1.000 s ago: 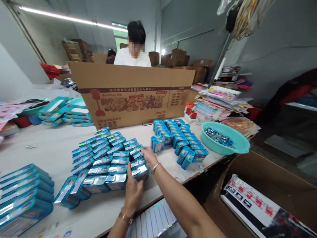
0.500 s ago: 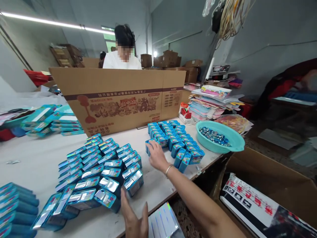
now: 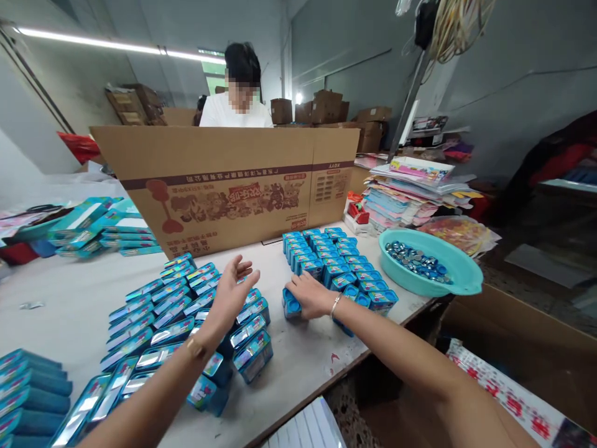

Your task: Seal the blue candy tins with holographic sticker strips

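Observation:
My right hand [image 3: 310, 295] has its fingers closed round a small blue box [image 3: 291, 306], at the near left corner of the right-hand group of blue boxes [image 3: 336, 274]. Some of these show round recesses on top. Over the right side of the left-hand group of blue boxes [image 3: 170, 305] hovers my left hand [image 3: 233, 283], fingers apart and holding nothing. Shiny silver strips lie across the tops of many boxes in that group. My left forearm hides part of it.
A large cardboard carton [image 3: 233, 149] stands across the back, with a person [image 3: 237, 99] behind it. Right of the boxes sits a turquoise basin [image 3: 461, 280] of shiny blue pieces. Stacked papers [image 3: 401, 193] lie behind it. White sheets with shiny lines [image 3: 305, 426] are at the front edge.
My left hand has risen from the table's front edge and reached forward over the left group. My right hand has drawn a blue box slightly nearer, away from its group.

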`<state>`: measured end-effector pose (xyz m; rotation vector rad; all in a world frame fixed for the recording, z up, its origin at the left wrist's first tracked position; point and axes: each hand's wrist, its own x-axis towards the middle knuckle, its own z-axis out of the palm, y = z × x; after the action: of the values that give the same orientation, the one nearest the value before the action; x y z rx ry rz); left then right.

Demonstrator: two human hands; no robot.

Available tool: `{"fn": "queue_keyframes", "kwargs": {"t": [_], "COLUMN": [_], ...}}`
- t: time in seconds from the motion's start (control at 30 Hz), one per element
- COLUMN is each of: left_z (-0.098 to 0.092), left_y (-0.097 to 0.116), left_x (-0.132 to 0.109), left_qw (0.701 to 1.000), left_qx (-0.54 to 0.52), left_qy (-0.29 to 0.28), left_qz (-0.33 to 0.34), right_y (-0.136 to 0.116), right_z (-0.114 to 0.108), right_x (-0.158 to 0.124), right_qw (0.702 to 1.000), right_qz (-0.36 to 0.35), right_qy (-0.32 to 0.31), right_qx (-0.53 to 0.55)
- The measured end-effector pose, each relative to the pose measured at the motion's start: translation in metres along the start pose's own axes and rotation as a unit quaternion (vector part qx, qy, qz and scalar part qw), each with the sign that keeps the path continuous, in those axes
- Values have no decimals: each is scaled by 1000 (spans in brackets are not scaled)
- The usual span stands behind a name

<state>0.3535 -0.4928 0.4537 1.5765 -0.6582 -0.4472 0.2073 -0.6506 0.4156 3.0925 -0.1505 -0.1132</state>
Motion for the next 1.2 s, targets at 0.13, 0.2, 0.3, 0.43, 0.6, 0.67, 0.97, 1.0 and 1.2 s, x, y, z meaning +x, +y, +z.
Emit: {"fn": "queue_keyframes", "kwargs": {"t": [0.13, 0.2, 0.3, 0.43, 0.6, 0.67, 0.97, 1.0, 1.2], "left_z": [28, 46, 63, 70, 125, 159, 204, 203, 212], "left_y": [-8, -13, -19, -20, -12, -9, -11, -12, -23], "left_x": [37, 40, 32, 9, -6, -4, -15, -19, -25], "left_qw": [996, 991, 980, 938, 879, 866, 853, 851, 907], "left_qx": [76, 107, 151, 233, 306, 339, 396, 401, 293], "left_qy": [-36, -71, -131, -204, -312, -337, -334, -333, -302], "left_qz": [-13, -21, -9, 154, 192, 148, 65, 64, 10], "right_y": [-20, -24, -15, 20, 54, 51, -14, -18, -26], "right_z": [-4, -5, -7, -3, 15, 22, 100, 109, 125], "right_x": [-18, -25, -51, -111, -151, -152, -155, -150, -115], "right_qw": [998, 998, 998, 996, 989, 984, 707, 649, 536], "right_qz": [-53, -50, -19, 45, 141, 167, 411, 421, 474], "right_qy": [-17, -4, 28, 18, 37, 58, 422, 456, 530], "right_qx": [18, 26, 54, 77, -9, -26, 391, 440, 455]}}
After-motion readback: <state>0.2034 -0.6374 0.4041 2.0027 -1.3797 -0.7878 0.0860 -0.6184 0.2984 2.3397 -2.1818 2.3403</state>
